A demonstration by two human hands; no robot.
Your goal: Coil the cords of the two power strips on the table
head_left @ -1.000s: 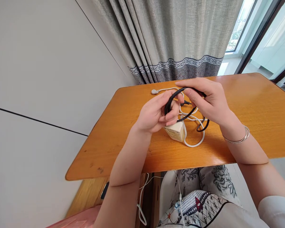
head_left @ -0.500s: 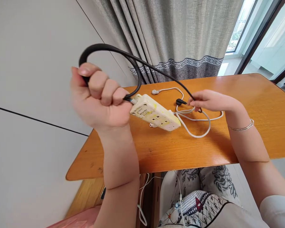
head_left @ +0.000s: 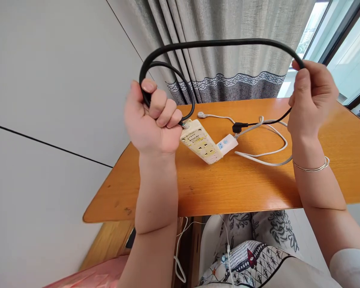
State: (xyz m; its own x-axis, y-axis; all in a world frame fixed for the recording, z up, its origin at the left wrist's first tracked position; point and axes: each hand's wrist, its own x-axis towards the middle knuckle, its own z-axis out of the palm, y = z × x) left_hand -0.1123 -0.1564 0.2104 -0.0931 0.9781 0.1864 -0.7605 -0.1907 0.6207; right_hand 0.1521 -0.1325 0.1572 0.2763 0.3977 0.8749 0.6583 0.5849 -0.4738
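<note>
My left hand (head_left: 157,114) is wrapped round a loop of black power cord (head_left: 216,44), close to where the cord enters a yellowed power strip (head_left: 201,142). The strip hangs tilted below the fist, its sockets facing me. At the right, my right hand (head_left: 313,96) pinches the same cord between thumb and fingers. Between the hands the cord arches up in front of the curtain. Its far end runs down from my right hand to a black plug (head_left: 239,127) over the table.
On the wooden table (head_left: 243,190) lie a smaller white power strip (head_left: 227,145), its looped white cord (head_left: 264,163) and a white plug (head_left: 201,115). A grey curtain (head_left: 222,24) hangs behind. A white wall (head_left: 48,100) stands at the left.
My right hand has risen from just above the table and now grips the black cord, lifting it into a wide arch. My left hand and the yellowed strip have shifted slightly right.
</note>
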